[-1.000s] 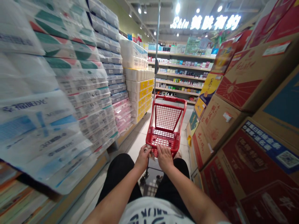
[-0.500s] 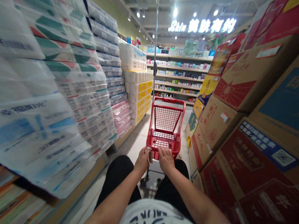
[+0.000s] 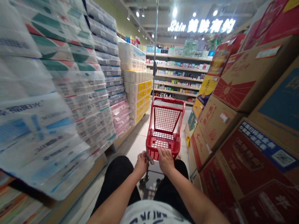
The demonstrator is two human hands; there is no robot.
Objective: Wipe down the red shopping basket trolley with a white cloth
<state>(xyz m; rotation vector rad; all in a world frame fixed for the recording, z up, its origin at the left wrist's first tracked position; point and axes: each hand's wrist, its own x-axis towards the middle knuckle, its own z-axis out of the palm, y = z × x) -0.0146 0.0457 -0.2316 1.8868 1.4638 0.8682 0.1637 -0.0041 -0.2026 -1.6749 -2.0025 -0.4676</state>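
A red plastic shopping cart (image 3: pixel 165 117) with a mesh basket stands in front of my knees. My left hand (image 3: pixel 140 165) is closed around a crumpled, greyish-brown cloth (image 3: pixel 149 158), just below the near left corner of the cart's basket. The cloth sticks out past my fingers toward the right. On the near rim of the basket, my right hand (image 3: pixel 166 160) has its fingers laid over the edge, gripping it. My right palm is hidden from above. Nothing lies in the part of the basket that shows.
Wrapped tissue packs (image 3: pixel 86 84) are stacked high along the left on a low platform (image 3: pixel 93 168). Cardboard cartons (image 3: pixel 235 81) rise close on the right. A metal pole (image 3: pixel 156 37) stands behind the cart's left side. Shelves of small goods (image 3: pixel 179 70) cross the far end.
My left hand has dropped slightly away from the basket's corner, and the cloth now swings out to the right. My right hand stays on the rim. The cart has barely shifted.
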